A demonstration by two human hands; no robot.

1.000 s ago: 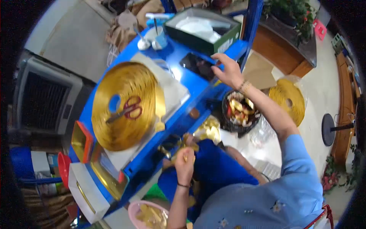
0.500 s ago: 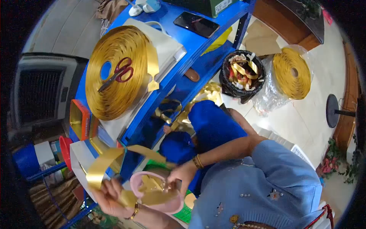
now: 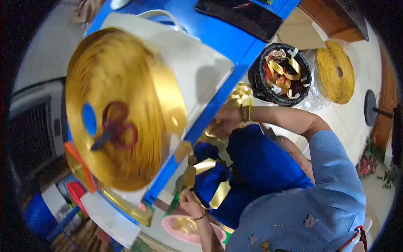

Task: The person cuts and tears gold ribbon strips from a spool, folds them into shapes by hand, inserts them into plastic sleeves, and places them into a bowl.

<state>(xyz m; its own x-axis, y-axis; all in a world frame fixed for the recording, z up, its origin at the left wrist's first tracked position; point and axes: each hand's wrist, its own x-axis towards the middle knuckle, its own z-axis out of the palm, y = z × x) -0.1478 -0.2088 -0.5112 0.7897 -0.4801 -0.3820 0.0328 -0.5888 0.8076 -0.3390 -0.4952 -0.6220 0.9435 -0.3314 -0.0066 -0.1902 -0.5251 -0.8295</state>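
Observation:
My left hand (image 3: 191, 203) is closed on a strip of gold ribbon (image 3: 220, 195), beside my blue-covered lap. A second stretch of ribbon rises above that fist. Just below it sits a pink bowl (image 3: 168, 224) with gold pieces inside. My right hand (image 3: 226, 122) reaches past my knee, by a heap of shiny gold ribbon (image 3: 242, 93); its fingers are blurred and partly hidden behind the table edge. On the blue table (image 3: 218, 38) lies a large roll of gold ribbon (image 3: 121, 63), with dark red-handled scissors (image 3: 135, 136) on top.
A black-lined bin (image 3: 255, 80) full of ribbon scraps stands on the floor next to another gold roll (image 3: 336, 71) in clear plastic. A dark phone (image 3: 239, 17) lies on the table. An orange-edged box (image 3: 79, 166) is at the table's left side.
My right hand has left the pink bowl and moved up to the ribbon heap. My left hand has come rightward, near my lap, with ribbon. The view has shifted closer to the table roll.

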